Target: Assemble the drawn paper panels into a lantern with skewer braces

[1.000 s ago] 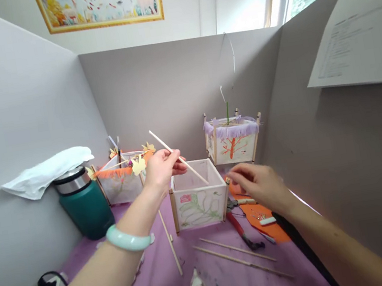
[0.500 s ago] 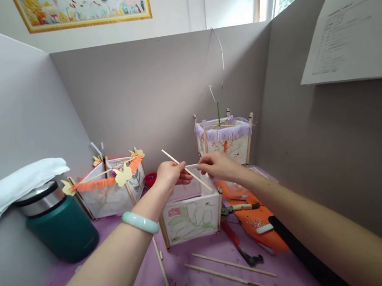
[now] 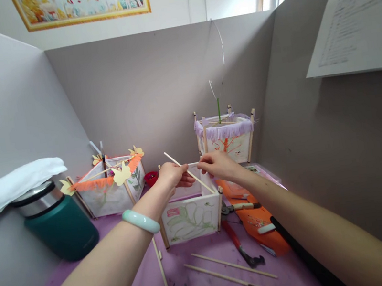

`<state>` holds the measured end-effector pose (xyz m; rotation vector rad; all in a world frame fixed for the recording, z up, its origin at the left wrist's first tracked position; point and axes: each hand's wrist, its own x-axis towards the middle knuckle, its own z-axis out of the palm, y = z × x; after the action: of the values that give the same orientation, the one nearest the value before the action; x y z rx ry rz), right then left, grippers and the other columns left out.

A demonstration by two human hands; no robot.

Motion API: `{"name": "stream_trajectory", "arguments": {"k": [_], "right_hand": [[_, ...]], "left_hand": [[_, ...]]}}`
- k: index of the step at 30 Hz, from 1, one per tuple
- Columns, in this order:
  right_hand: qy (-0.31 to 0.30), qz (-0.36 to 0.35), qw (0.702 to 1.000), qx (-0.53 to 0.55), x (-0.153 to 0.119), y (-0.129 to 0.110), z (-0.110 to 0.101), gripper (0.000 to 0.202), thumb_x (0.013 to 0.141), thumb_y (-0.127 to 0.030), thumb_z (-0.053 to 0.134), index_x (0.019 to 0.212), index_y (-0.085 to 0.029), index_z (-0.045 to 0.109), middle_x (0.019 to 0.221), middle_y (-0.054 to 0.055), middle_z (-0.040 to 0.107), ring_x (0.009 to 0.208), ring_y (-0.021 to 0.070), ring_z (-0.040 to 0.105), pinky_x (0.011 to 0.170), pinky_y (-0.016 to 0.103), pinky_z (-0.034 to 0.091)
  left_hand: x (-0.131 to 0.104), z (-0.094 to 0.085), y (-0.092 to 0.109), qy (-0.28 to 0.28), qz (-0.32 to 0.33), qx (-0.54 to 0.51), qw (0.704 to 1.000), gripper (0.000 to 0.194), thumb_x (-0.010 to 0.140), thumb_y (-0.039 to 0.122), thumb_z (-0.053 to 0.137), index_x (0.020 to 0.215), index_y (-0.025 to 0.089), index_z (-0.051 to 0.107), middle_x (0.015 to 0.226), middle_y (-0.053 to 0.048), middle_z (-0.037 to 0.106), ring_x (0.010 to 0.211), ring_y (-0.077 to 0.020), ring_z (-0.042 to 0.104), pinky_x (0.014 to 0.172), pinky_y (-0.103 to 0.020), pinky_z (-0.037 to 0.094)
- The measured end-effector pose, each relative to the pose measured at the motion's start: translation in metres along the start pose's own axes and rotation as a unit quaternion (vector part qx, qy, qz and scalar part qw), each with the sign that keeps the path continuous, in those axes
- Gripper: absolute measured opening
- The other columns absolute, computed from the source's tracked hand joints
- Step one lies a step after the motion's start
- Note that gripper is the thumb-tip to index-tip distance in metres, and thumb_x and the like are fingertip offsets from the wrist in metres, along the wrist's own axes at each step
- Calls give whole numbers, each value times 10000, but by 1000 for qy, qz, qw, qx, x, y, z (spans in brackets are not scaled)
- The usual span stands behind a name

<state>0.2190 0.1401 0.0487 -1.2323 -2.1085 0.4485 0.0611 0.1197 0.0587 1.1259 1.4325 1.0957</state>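
Note:
My left hand [image 3: 174, 174], a pale green bangle at its wrist, is closed on a thin wooden stick [image 3: 200, 183]. The stick slants down to the right, its lower end by the near right corner of a white painted box frame [image 3: 190, 218] with wooden corner posts. Over the far right part of this box is my right hand [image 3: 216, 164], thumb and fingers pinched together near the stick but apart from it. Whatever is in that pinch is too small to make out. Pink and green drawing shows on the box's front panel.
Loose sticks [image 3: 229, 272], red-handled pliers [image 3: 237, 242] and an orange sheet [image 3: 263, 230] lie on the purple cloth. A fringed lantern box [image 3: 230, 139] stands behind, another [image 3: 107, 197] at left beside a green bottle [image 3: 63, 228]. Grey partitions [image 3: 166, 79] enclose the table.
The view has shifted slightly. Both hands keep nearly the same place and grip, and the stick stays slanted over the box.

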Motion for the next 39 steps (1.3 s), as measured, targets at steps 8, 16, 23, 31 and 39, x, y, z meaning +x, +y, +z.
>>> {"name": "stream_trajectory", "arguments": {"k": [8, 16, 23, 31, 39], "right_hand": [[-22, -25, 999, -19, 18, -5, 8, 191, 803, -264, 517, 747, -167, 672, 659, -11, 687, 460, 68, 569, 484, 170, 375], [-33, -53, 997, -55, 37, -5, 15, 194, 803, -239, 518, 772, -158, 691, 635, -1, 681, 494, 79, 576, 495, 172, 363], [-40, -67, 992, -100, 54, -7, 21, 232, 815, -275, 514, 807, -153, 711, 657, 26, 692, 559, 107, 586, 537, 188, 368], [-74, -89, 982, -151, 76, -17, 38, 248, 813, -238, 498, 903, -175, 720, 876, 38, 720, 765, 137, 608, 614, 190, 370], [-123, -73, 972, -185, 99, -18, 46, 263, 761, -242, 556, 961, -205, 723, 915, 41, 721, 780, 154, 625, 606, 192, 381]], "left_hand": [[3, 0, -3, 8, -4, 7, 1000, 146, 864, 145, 520, 759, 64, 579, 494, -57, 621, 446, -145, 619, 501, -281, 552], [5, 2, -7, 12, -13, 8, 1000, 159, 863, 149, 522, 765, 46, 594, 446, -42, 597, 426, -145, 611, 495, -278, 556], [6, 4, -9, 10, -30, 21, 999, 136, 861, 146, 516, 815, 47, 596, 436, -47, 596, 430, -165, 623, 472, -272, 545], [6, 6, -10, 9, -54, 17, 998, 148, 872, 136, 482, 933, 49, 585, 429, -15, 578, 406, -148, 610, 493, -266, 547], [8, 5, -14, 2, -78, -6, 997, 209, 888, 129, 430, 1043, 35, 534, 487, -26, 600, 425, -158, 622, 527, -301, 559]]}}
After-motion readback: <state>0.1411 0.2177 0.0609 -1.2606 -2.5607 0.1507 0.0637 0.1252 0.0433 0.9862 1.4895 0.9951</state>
